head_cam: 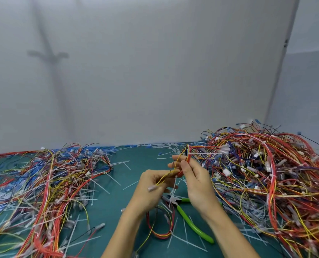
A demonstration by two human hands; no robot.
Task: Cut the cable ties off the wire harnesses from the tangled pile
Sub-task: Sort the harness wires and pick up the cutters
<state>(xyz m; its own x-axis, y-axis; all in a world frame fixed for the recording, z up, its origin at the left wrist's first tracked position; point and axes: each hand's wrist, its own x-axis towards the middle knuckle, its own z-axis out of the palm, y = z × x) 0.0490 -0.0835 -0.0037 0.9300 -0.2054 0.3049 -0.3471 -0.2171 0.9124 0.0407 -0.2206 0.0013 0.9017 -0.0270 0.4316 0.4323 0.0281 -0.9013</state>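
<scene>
Both hands hold one wire harness point(161, 233) of red, yellow and black wires above the green mat. My left hand point(153, 185) grips its yellow and red strands near a clear connector. Just to the right, my right hand point(192, 175) pinches the same bundle where it runs up toward the tangled pile point(270, 175). The harness loops down between my forearms. Green-handled cutters point(190, 220) lie on the mat under my right wrist, held by neither hand.
A second spread of harnesses point(43, 187) covers the left side of the green mat point(121, 200). Cut white cable ties point(184, 237) litter the mat's middle and back edge. A grey wall stands close behind.
</scene>
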